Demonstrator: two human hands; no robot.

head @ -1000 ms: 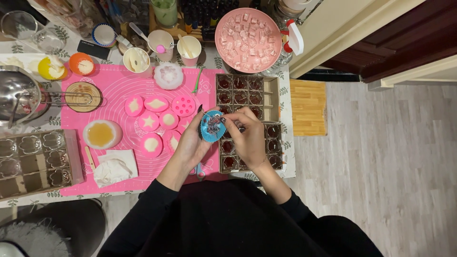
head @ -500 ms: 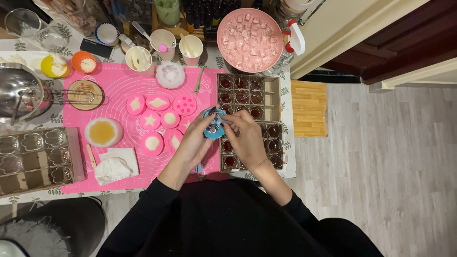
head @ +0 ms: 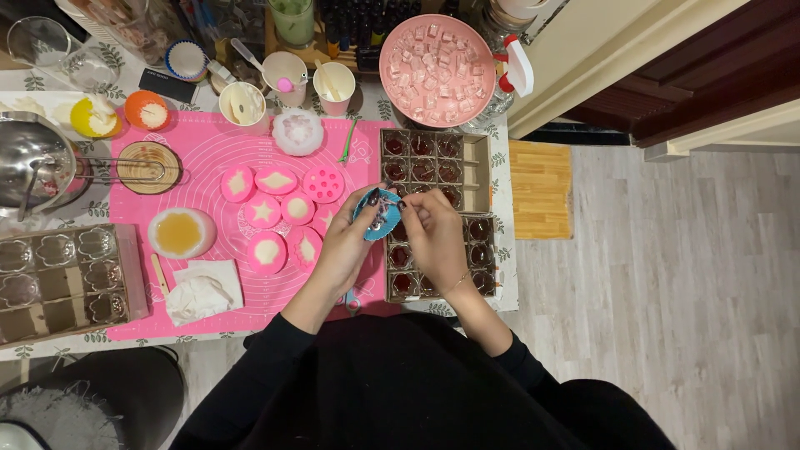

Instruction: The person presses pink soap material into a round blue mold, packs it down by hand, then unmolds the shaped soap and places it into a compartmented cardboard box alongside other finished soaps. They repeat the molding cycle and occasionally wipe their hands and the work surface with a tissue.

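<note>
Covering most of the table is a pink silicone mat (head: 208, 158), and on it lie several small pink moulds (head: 275, 208) filled with pale shapes like stars and ovals. At the left edge stands a metal bowl (head: 29, 162), and below it a cardboard tray (head: 62, 283) with clear flower-shaped cases. At the top sits a round pink bowl (head: 436, 68) full of pale cubes. To the right of the mat are two compartment boxes (head: 433, 208) holding small dark cups. Near the left part of the mat is a white dish with yellow liquid (head: 181, 232), and under it a crumpled white tissue (head: 200, 293).

Both hands meet just above the boxes, at the right border of the mat. The left hand (head: 346, 246) is closed around a small blue mould (head: 379, 215), holding it from below and from the side. The right hand (head: 433, 237) touches the same mould at its upper rim, with the fingertips (head: 402, 206) pinching something small and dark there; what it is I cannot tell.
</note>
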